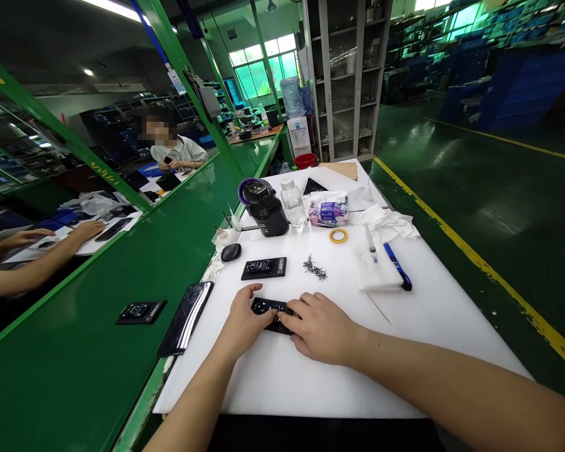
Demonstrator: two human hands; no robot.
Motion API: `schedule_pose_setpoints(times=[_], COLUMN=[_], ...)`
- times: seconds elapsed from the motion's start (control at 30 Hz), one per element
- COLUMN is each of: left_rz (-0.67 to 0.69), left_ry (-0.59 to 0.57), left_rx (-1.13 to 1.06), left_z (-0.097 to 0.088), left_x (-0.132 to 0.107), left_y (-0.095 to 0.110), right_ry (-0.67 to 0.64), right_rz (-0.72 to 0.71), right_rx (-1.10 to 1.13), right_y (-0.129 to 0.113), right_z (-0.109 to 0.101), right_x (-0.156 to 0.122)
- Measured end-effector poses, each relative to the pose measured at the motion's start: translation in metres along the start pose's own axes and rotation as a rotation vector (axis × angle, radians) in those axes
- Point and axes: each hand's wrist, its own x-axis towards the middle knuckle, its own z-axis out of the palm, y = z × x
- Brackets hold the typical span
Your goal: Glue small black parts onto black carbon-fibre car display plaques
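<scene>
In the head view, your left hand (245, 320) and right hand (321, 328) are both grasping a dark panel (273, 306): the left has its thumb on the face and a finger over the far left corner, while the right covers the other end. Whether your fingertips also pinch a small part between them, you cannot tell from here. Take the white-marked panel (263, 268) as the landmark: the dark panel lies on the near side of it, apart from it, on the white tabletop (339, 389).

The likeliest trouble is uneven pressure. With your thumb and fingertips crowded on the middle of the face, a harder push from one hand could swing the panel round, since the tabletop looks smooth. Bare skin could also smear the glossy surface. Should your right hand reach forward, it could scatter the loose black strips (315, 268) just right of the white-marked panel. Your left forearm runs near the glossy dark sheet (186, 319), left of and nearer than that landmark; a bump could shift it, as it sits at the tabletop's edge.

The dark panel lies flat, glossy face up. Its long axis runs left to right, roughly parallel to the white-marked panel's, with the right end slightly nearer you. Your fingers hide that end, so which end is its top cannot be told.
</scene>
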Motion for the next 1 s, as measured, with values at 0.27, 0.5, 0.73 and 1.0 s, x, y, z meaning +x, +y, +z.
schedule_pose_setpoints(times=[0.27,0.5,0.73,1.0], left_rz=[0.124,0.105,0.011,0.062], left_ry=[0.059,0.065,0.009,-0.061], left_rx=[-0.051,-0.005,0.000,0.029], left_z=[0.008,0.009,0.000,-0.010], left_x=[-0.014,-0.011,-0.001,0.007], left_y=[-0.012,-0.010,-0.003,0.004], right_ry=[-0.015,-0.016,-0.021,-0.014], right_rz=[0.012,0.017,0.021,0.023], right_rx=[-0.013,-0.026,-0.007,-0.017], right_y=[-0.002,-0.004,-0.002,-0.002], right_z=[-0.004,-0.002,-0.003,-0.002], right_x=[0.002,0.001,0.002,0.003])
